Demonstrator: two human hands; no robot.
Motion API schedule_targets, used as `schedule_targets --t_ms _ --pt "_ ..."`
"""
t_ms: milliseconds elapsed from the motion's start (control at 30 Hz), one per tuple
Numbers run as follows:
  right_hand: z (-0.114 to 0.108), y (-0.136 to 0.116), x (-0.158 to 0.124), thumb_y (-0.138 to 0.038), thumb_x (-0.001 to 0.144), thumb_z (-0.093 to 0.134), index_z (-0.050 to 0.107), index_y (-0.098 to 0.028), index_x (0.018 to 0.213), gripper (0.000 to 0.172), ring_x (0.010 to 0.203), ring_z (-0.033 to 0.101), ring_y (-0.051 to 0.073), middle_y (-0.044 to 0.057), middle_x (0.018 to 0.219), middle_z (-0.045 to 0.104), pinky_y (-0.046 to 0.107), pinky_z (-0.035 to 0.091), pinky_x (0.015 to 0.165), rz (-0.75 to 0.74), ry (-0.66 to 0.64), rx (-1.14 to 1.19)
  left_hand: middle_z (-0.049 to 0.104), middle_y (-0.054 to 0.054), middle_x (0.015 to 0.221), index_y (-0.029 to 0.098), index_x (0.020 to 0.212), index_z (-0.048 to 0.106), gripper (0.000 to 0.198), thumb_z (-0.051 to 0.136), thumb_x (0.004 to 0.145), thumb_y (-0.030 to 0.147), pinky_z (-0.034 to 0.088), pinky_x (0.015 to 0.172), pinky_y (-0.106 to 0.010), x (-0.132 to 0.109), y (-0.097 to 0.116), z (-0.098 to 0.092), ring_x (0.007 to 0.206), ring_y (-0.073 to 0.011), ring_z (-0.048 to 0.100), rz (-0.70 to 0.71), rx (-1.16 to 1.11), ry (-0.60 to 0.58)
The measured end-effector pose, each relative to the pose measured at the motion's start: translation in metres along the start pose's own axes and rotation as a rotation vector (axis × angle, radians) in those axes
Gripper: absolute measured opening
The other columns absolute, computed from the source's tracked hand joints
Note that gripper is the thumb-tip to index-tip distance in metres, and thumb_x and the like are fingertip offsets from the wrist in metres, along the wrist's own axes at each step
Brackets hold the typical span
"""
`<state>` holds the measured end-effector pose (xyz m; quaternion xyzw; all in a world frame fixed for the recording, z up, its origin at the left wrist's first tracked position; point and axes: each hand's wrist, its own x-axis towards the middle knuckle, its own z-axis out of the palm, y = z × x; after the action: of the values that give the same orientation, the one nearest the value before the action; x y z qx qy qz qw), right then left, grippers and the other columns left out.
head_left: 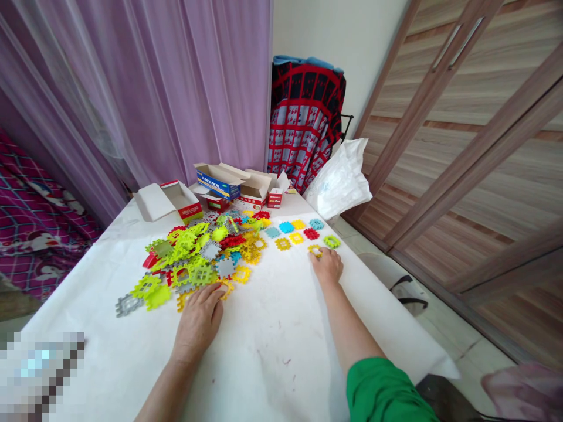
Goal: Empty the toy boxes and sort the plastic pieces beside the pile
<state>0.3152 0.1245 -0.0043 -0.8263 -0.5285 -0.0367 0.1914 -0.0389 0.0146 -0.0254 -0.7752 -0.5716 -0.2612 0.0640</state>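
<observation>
Though partly hidden, tile (pixel 311 249) bright yellow

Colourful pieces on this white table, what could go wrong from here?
The left hand is at the loose pile, so a careless sweep could scatter it. The green piece just beyond the right hand lies near the right edge of the table; a bump might knock it off.

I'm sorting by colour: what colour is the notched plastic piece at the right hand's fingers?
Yellow; the notched plastic piece shows best in the head view.
</observation>
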Motion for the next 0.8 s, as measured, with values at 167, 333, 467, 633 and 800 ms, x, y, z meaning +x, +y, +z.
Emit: schedule_targets --t_ms 167,333,467,633,800 --pt "0.004 0.006 0.010 -0.043 0.089 0.057 0.068 -0.017 0.110 0.035 0.106 0.056 0.028 0.014 0.113 0.063 0.036 0.042 0.084 0.027 0.012 0.002 0.069 -0.008 0.118 0.024 0.106 0.069 0.031 0.042 0.091 0.029 0.050 0.095 -0.047 0.000 -0.002 0.000 0.107 -0.0268 0.063 0.004 -0.004 0.000" --pt "0.005 0.006 0.012 -0.038 0.091 0.055 0.069 -0.020 0.109 0.029 0.109 0.054 0.028 0.011 0.121 0.062 0.036 0.043 0.085 -0.028 -0.018 0.016 0.068 -0.009 0.119 0.023 0.107 0.068 0.032 0.041 0.092 0.030 0.048 0.096 -0.047 -0.001 -0.002 0.000 0.107 -0.0270 0.063 -0.003 -0.017 -0.008" --pt "0.005 0.007 0.013 -0.037 0.091 0.054 0.068 -0.020 0.112 0.031 0.110 0.054 0.028 0.012 0.124 0.061 0.036 0.043 0.086 -0.043 -0.041 0.023 0.068 -0.009 0.119 0.023 0.107 0.068 0.031 0.041 0.091 0.028 0.048 0.097 -0.047 0.000 0.001 -0.001 0.108 -0.0267 0.062 -0.012 -0.026 -0.002" --pt "0.011 0.009 0.009 -0.040 0.091 0.052 0.067 -0.020 0.116 0.035 0.111 0.053 0.027 0.012 0.127 0.058 0.037 0.043 0.088 -0.060 0.025 0.054 0.068 -0.009 0.119 0.023 0.106 0.068 0.030 0.042 0.091 0.025 0.047 0.098 -0.047 0.000 0.005 -0.004 0.109 -0.0259 0.062 -0.022 -0.058 0.001" --pt "0.023 0.011 -0.001 -0.028 0.087 0.053 0.069 -0.017 0.111 0.031 0.109 0.054 0.027 0.013 0.127 0.058 0.038 0.042 0.092 -0.121 0.157 0.130 0.068 -0.007 0.119 0.023 0.106 0.067 0.028 0.045 0.090 0.021 0.047 0.098 -0.047 0.000 0.009 -0.006 0.109 -0.0252 0.062 -0.038 -0.055 -0.022"
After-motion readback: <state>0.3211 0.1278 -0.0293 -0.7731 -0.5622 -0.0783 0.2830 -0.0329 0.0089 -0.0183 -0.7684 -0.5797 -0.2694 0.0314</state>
